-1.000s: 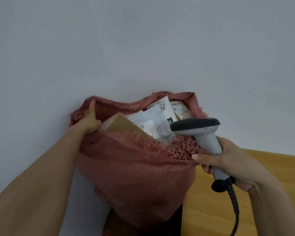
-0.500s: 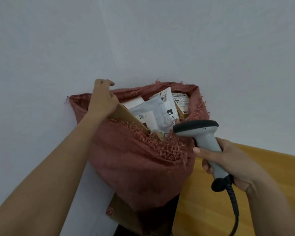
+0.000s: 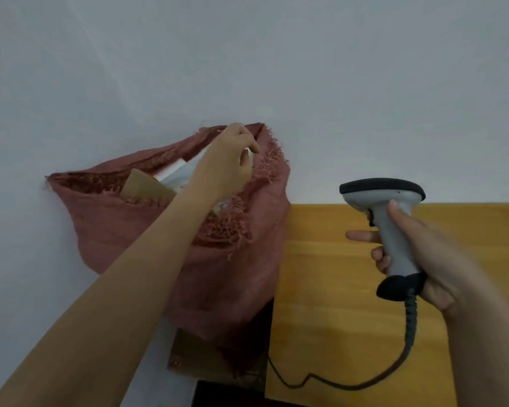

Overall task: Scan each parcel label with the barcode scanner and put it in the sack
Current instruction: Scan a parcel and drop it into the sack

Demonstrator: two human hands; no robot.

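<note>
Against a plain pale wall [image 3: 247, 54], the left hand [image 3: 227, 165] pinches the red sack [image 3: 124, 224] by its far rim, mouth wide over parcels [image 3: 147, 186] inside, while the right hand [image 3: 423, 254] grips the barcode scanner [image 3: 388, 218] aside.

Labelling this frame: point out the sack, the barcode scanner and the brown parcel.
sack [image 3: 147, 230], head view, on its front cloth below the frayed rim.
barcode scanner [image 3: 394, 236], head view, on the grey handle.
brown parcel [image 3: 144, 186], head view, on its cardboard face inside the sack mouth.
</note>
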